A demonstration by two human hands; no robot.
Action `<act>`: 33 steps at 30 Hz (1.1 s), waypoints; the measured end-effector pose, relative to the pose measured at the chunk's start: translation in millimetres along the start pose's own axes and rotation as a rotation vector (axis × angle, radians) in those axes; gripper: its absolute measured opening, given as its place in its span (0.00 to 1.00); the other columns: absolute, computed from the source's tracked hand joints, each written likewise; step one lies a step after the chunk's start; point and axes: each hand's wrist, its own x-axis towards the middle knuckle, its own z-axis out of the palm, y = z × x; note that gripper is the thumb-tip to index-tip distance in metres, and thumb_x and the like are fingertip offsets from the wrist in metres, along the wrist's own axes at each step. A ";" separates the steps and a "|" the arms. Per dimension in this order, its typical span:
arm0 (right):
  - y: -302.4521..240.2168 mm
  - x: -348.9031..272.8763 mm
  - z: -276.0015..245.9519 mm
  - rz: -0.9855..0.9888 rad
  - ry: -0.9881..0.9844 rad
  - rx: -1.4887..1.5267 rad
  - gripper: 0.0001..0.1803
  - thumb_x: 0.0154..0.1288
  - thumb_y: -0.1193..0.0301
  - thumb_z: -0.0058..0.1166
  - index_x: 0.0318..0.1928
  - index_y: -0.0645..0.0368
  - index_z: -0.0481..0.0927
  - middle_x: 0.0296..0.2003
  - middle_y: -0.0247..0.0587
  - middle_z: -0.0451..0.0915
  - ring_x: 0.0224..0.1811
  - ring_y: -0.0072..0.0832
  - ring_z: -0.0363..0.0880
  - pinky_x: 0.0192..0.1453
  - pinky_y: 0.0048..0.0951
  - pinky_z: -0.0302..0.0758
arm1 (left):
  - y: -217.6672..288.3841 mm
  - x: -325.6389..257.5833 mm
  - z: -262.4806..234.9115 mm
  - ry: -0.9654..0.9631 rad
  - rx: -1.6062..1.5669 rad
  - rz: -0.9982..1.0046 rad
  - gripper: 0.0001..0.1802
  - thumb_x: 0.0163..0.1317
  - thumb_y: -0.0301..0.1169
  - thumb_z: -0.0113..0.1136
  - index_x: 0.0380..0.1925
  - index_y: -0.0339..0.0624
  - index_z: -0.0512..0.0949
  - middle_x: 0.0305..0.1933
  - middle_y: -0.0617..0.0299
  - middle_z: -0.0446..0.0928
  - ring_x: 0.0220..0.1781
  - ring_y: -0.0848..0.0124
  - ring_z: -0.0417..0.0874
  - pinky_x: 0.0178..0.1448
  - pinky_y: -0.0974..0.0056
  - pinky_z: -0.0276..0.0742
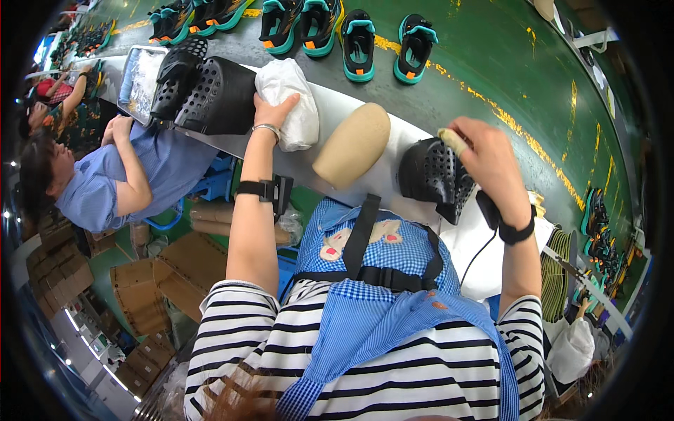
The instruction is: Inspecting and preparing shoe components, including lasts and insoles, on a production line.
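Observation:
My left hand [277, 112], with a bangle at its wrist, grips a white wrapped bundle [291, 84] on the pale bench. My right hand [488, 154] is closed, with a beige cover on one finger. It hangs over the right edge of a black perforated shell [425, 172]; whether it pinches that shell or something small is hidden. Between my hands lies a smooth, tapered beige form [354, 144]. Left of the bundle stand more black perforated shells [217, 95].
A person in blue [105, 179] sits at the bench on my left, near a tray [140, 84] of clear wrapping. Black and teal shoes [358, 45] stand in a row beyond the bench. Cardboard boxes [189, 270] lie at lower left. A cord coil [558, 274] is at right.

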 end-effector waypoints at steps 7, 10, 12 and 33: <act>-16.0 -87.4 13.9 -0.098 0.082 0.085 0.06 0.56 0.70 0.55 0.33 0.58 0.77 0.28 0.44 0.78 0.30 0.42 0.77 0.33 0.36 0.73 | -6.1 -41.4 -29.8 -0.228 0.092 0.225 0.63 0.34 0.44 0.76 0.66 0.35 0.47 0.60 0.46 0.67 0.59 0.60 0.71 0.59 0.60 0.69; -16.2 -106.3 32.2 -0.169 0.075 0.124 0.06 0.56 0.71 0.54 0.33 0.60 0.77 0.28 0.45 0.78 0.30 0.43 0.78 0.33 0.37 0.73 | -30.8 -45.0 -31.6 -0.227 0.039 0.276 0.63 0.35 0.44 0.76 0.66 0.36 0.47 0.61 0.46 0.65 0.60 0.61 0.69 0.60 0.61 0.69; -18.6 -114.8 41.3 -0.122 -0.017 0.153 0.07 0.57 0.71 0.54 0.34 0.61 0.78 0.28 0.46 0.78 0.30 0.43 0.78 0.34 0.37 0.73 | -32.0 -52.5 -28.0 -0.262 0.071 0.262 0.63 0.35 0.44 0.76 0.67 0.36 0.46 0.62 0.46 0.63 0.62 0.60 0.68 0.61 0.61 0.68; -125.9 -12.1 80.7 -0.341 -0.135 -0.089 0.08 0.57 0.70 0.51 0.36 0.60 0.78 0.30 0.48 0.78 0.33 0.45 0.77 0.37 0.40 0.73 | -6.8 -90.1 -31.3 -0.186 0.365 0.298 0.63 0.38 0.57 0.70 0.68 0.40 0.45 0.60 0.33 0.62 0.63 0.44 0.65 0.67 0.53 0.59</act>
